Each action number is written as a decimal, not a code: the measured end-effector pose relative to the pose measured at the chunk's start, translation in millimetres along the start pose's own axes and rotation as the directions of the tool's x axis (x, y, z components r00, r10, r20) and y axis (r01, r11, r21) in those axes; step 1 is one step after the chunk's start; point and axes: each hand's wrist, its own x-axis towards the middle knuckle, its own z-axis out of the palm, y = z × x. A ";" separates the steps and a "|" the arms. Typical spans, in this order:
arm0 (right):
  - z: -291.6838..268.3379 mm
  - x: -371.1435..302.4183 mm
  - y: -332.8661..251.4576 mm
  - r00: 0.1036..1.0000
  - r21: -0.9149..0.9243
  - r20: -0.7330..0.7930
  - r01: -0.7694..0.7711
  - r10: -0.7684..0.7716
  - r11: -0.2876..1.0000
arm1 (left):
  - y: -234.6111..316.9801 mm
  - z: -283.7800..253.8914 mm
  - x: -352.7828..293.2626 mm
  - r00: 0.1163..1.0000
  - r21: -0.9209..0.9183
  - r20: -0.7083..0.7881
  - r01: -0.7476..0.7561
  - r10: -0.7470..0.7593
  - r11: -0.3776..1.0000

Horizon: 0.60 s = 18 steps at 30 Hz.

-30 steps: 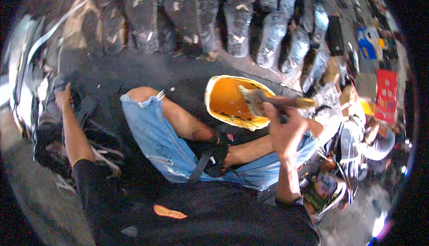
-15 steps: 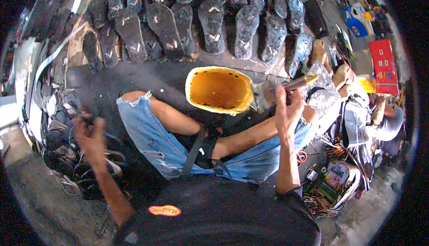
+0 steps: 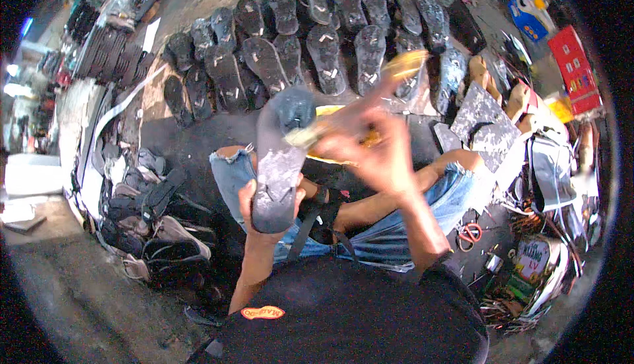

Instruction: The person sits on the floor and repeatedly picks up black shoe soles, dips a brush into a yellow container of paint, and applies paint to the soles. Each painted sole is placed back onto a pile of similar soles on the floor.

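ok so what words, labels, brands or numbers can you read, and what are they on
I don't copy wording out, but here is where it stands:
Orange patch on the black shirt: lettering.
Green-and-white container, lower right: large lettering.
Red box: marks too small to read.
Blue-and-white box: too small and blurred.

Clearance about the held sole (image 3: 281,169): left of it, bare dark mat (image 3: 188,134) affords passage as far as a heap of dark and grey items (image 3: 158,225). Beyond it, rows of laid-out soles (image 3: 327,60) form a barrier; to its right, the brush (image 3: 375,96) and right hand (image 3: 382,156) obstruct the yellow-rimmed tub (image 3: 328,109).
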 end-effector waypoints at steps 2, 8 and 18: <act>38.4 -1.4 -15.3 0.911 -0.028 0.145 0.393 -0.385 0.919 | -11.7 -22.9 2.1 0.977 0.021 0.191 0.091 -0.094 0.996; 24.8 -8.7 -26.8 0.910 -0.152 0.047 0.415 -0.413 0.897 | -12.5 10.0 3.9 0.999 0.177 0.042 0.021 -0.029 0.984; -12.5 -2.8 -34.3 0.971 -0.143 -0.113 0.194 -0.211 0.971 | -15.3 -6.4 13.5 0.949 0.137 0.295 0.070 -0.108 0.988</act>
